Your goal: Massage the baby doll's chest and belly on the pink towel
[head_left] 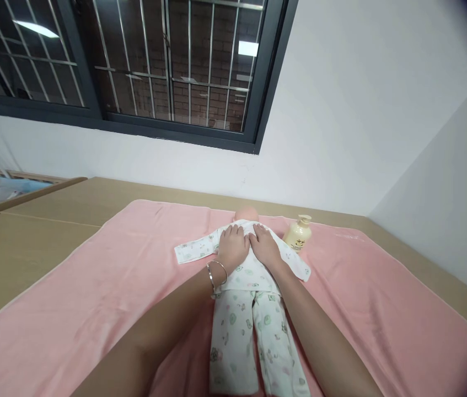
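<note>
On the pink towel (113,286), the left hand (233,246) with a silver bangle and the right hand (264,246) rest flat, fingers released, on the chest of a baby doll in white printed pyjamas (243,309); already dressed, top being smoothed. A cream pump bottle (298,233) stands at its right.

The room was evenly, softly lit from overhead; two ceiling lights (37,28) glared as reflections in the dark window (167,66). Shadows were faint. The wide lens bent straight lines, and the right corners darkened into blurred vignetting. Focus was slightly soft throughout.
</note>
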Demonstrator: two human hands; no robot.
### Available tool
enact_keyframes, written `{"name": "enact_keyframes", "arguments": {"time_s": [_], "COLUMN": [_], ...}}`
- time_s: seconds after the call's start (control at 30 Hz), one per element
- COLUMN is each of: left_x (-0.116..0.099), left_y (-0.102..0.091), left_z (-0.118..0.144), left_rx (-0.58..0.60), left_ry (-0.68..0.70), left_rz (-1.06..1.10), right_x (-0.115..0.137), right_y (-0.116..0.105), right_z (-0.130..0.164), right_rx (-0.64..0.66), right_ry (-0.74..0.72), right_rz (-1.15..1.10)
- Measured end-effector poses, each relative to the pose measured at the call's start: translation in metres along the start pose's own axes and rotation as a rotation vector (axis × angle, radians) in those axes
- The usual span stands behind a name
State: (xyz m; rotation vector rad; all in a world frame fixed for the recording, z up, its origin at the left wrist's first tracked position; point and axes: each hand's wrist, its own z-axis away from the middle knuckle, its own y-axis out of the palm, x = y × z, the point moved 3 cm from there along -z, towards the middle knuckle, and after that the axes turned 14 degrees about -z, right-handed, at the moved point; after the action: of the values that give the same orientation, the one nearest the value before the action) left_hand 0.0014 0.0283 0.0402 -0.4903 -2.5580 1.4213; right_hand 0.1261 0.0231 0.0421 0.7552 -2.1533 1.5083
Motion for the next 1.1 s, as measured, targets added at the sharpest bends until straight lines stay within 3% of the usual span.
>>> {"name": "enact_keyframes", "arguments": {"time_s": [0.13, 0.3, 0.43, 0.63, 0.77, 0.9, 1.1], "left_x": [-0.008, -0.003, 0.003, 0.009, 0.009, 0.006, -0.002], "left_y": [-0.008, -0.007, -0.001, 0.007, 0.007, 0.005, 0.001], "left_z": [0.005, 0.004, -0.001, -0.007, -0.007, -0.007, 0.000], "left_rx": [-0.022, -0.033, 0.032, 0.124, 0.116, 0.073, -0.076], "left_ry": [0.065, -0.013, -0.045, -0.035, 0.031, 0.123, 0.088], "left_rz": [-0.050, 0.019, 0.063, 0.093, 0.098, 0.106, 0.050], "right_x": [0.005, 0.023, 0.038, 0.049, 0.043, 0.032, -0.001], "right_y": [-0.003, -0.011, -0.013, -0.013, -0.010, -0.006, -0.003], "right_z": [0.003, 0.011, 0.019, 0.027, 0.025, 0.016, 0.000], "right_rx": [-0.004, -0.046, -0.071, -0.016, -0.041, -0.060, 0.022], "right_ry": [0.001, 0.048, 0.141, 0.161, 0.145, 0.012, -0.030], "right_rz": [0.035, 0.205, 0.355, 0.369, 0.354, 0.248, -0.001]}}
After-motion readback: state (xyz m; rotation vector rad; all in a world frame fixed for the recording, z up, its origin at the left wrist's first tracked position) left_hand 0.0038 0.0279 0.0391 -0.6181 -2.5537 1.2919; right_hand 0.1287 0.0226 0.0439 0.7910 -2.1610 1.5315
